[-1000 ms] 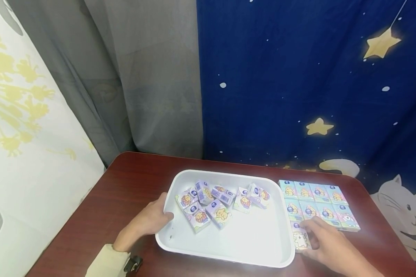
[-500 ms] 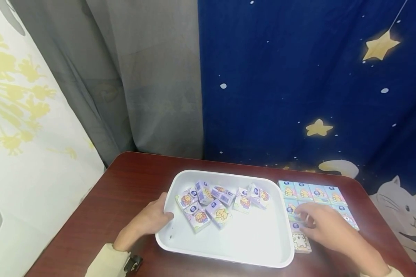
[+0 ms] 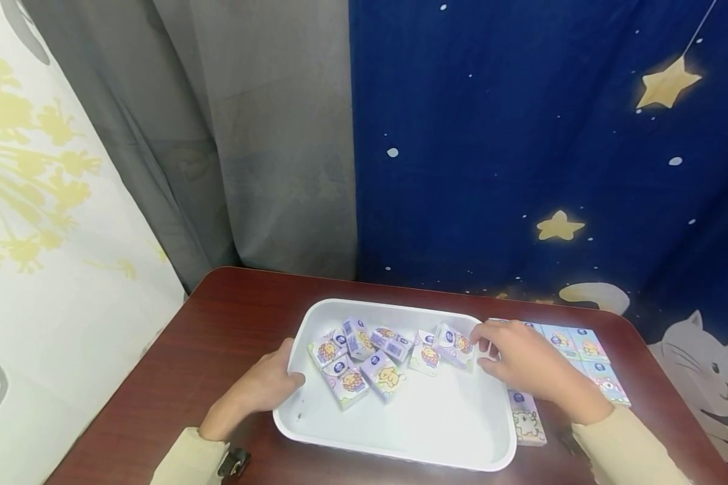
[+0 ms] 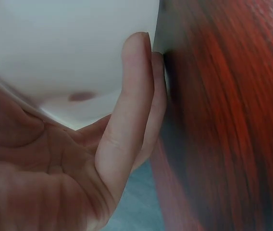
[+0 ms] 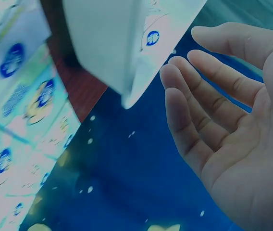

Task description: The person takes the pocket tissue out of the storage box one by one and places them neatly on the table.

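Left hand point(image 3: 271, 379) gripping; right hand point(image 3: 524, 358) loosely curled.

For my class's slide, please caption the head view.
Left hand holds the white tray; right hand hovers by its purple packets.

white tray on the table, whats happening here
A person's left hand grips the white tray by its left end. The right hand, holding nothing, is over the right end, close to the purple packs scattered inside. On the table to the right, light-blue packs lie in rows, with a purple one nearer the person.
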The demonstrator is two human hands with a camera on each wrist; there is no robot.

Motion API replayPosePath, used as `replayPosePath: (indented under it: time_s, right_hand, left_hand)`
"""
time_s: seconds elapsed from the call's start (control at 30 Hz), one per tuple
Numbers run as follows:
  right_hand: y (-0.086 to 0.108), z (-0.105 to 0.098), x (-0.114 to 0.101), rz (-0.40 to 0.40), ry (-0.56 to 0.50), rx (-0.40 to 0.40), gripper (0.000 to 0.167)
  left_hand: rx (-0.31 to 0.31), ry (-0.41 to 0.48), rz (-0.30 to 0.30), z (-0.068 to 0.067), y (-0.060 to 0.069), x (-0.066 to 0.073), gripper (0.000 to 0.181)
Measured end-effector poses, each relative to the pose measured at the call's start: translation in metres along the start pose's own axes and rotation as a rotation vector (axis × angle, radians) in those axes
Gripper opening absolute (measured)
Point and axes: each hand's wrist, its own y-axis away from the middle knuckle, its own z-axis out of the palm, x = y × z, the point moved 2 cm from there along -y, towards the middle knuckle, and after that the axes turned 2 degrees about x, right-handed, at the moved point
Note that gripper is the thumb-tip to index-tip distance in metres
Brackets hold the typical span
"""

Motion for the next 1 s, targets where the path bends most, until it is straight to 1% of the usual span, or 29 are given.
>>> replayPosePath:
  time_s: [0.1,0.23,0.33,0.43,0.53,0.67,0.77,1.0]
  right_hand:
    - [-0.011,0.001,-0.006,-0.024,-0.01,0.003,0.028]
    - [-0.025,0.004,-0.013,-0.031,-0.021,-0.023,0.029]
    - [-0.034,0.008,-0.017,-0.014,-0.019,-0.065,0.031]
    - [-0.042,0.013,-0.019,0.004,0.01,-0.093,0.031]
    - [-0.049,0.02,-0.02,0.026,0.043,-0.105,0.032]
    - [-0.054,0.028,-0.021,0.089,0.054,-0.143,0.036]
    - [-0.055,0.034,-0.021,0.12,0.06,-0.171,0.039]
    - [-0.058,0.044,-0.023,0.131,0.114,-0.177,0.052]
  left_hand:
    - [-0.001,0.002,0.003,0.0,0.0,0.001,0.058]
    - [0.003,0.002,0.009,-0.001,0.0,0.002,0.059]
    - [0.006,-0.002,0.009,-0.001,0.0,0.002,0.059]
    - [0.006,-0.006,0.009,-0.001,0.001,0.003,0.059]
    - [0.009,-0.006,0.007,-0.001,0.001,0.003,0.058]
    - [0.008,-0.012,0.006,0.0,0.002,0.001,0.057]
    - [0.009,-0.021,0.007,0.001,0.002,0.001,0.056]
    - [0.015,-0.022,0.014,-0.001,0.001,0.003,0.057]
